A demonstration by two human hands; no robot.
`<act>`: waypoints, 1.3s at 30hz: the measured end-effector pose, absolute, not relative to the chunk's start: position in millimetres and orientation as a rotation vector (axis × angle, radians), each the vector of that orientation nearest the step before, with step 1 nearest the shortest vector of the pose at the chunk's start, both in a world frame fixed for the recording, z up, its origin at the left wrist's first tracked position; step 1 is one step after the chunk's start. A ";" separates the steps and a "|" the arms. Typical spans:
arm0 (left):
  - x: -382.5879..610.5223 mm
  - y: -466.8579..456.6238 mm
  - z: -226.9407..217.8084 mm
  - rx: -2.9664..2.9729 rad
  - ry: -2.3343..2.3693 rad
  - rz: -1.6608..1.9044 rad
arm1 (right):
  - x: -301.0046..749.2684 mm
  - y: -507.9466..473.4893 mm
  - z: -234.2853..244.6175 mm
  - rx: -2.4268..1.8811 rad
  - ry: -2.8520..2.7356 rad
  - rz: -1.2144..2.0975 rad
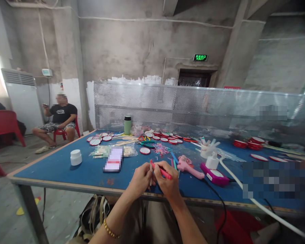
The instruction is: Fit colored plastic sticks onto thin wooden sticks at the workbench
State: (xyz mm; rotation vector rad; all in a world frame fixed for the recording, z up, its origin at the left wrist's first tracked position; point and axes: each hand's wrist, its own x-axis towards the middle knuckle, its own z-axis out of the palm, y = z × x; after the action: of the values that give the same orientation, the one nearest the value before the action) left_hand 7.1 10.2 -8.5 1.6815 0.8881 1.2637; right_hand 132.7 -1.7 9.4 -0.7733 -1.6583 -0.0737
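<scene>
My left hand (140, 179) is closed round a thin wooden stick (150, 176), held upright above the near edge of the blue table (56, 166). My right hand (167, 181) grips a red pen-like marker (162, 171) whose tip meets the stick near its upper end. Both hands touch each other. A pink glue gun (189, 166) lies just beyond my right hand.
Red-rimmed round discs (99, 139), wooden sticks, scissors, a green bottle (127, 124) and a white jar (76, 157) lie on the table. A pink device (215, 174) and white cable sit at right. A perforated metal screen stands behind. A person sits on a red chair far left.
</scene>
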 end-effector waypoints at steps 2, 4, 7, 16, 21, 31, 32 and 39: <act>7.0 10.5 -9.1 1.679 0.884 1.262 | 132.6 -2.2 9.7 -0.778 -1.655 -0.066; 6.9 10.8 -9.4 1.682 0.885 1.257 | 132.6 -2.1 9.2 -0.781 -1.648 -0.070; 6.6 11.2 -9.7 1.688 0.887 1.254 | 132.8 -1.1 7.9 -0.783 -1.650 -0.074; 6.9 12.4 -10.1 1.657 0.886 1.246 | 133.5 0.9 7.4 -0.798 -1.608 -0.113; 7.6 10.8 -8.4 1.645 0.900 1.243 | 132.7 0.6 8.2 -0.802 -1.614 -0.125; 7.1 11.8 -10.4 1.651 0.887 1.245 | 133.3 1.7 8.2 -0.825 -1.600 -0.174; 7.0 12.3 -11.0 1.653 0.885 1.248 | 133.4 1.7 8.1 -0.823 -1.605 -0.168; 7.0 13.4 -12.8 1.629 0.865 1.232 | 133.4 1.9 6.3 -0.812 -1.591 -0.146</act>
State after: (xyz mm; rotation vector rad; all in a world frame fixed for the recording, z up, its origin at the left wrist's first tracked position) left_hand 7.0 13.4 -12.8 1.6287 0.8652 1.2322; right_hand 133.4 1.9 6.3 -0.8120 -1.5905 -0.1462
